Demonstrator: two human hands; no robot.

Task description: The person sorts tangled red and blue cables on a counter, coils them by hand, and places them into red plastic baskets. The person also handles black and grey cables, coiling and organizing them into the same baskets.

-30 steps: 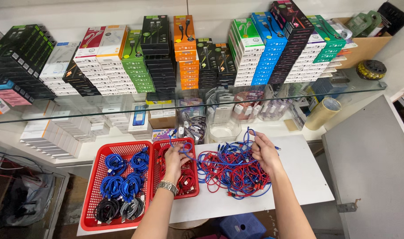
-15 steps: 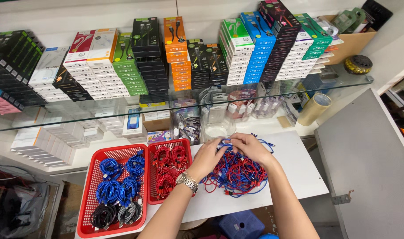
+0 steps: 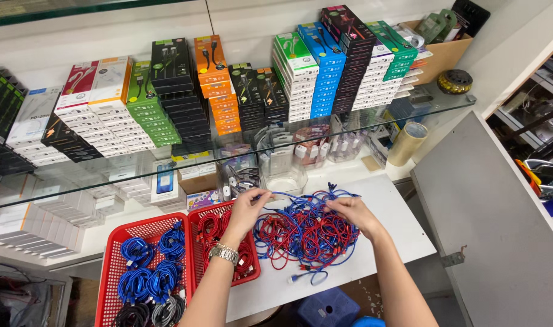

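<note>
Since the earlier frames, the left hand (image 3: 247, 209) has left the small red basket (image 3: 252, 274) and joined the right hand (image 3: 349, 212) at the cable pile (image 3: 307, 233). The pile, a tangle of red and blue cables, lies on the white table (image 3: 391, 206), just right of the small red basket. Both hands rest on its upper edge with fingers curled; the left hand pinches a blue strand, while the right hand's grip cannot be told for certain. The step in hand appears to be separating one cable from the tangle; the next move probably calls for drawing that strand free without dragging its neighbours along. The small red basket holds coiled red cables. The large red basket (image 3: 116, 266) to its left holds coiled blue cables, with black and grey coils at its near end. Above, a glass shelf (image 3: 437, 103) carries leaning rows of flat retail boxes: black, white, green, orange and blue. A roll of brown tape (image 3: 408, 143) stands under the shelf's right end. A grey panel (image 3: 488, 212) stands at the right.
</note>
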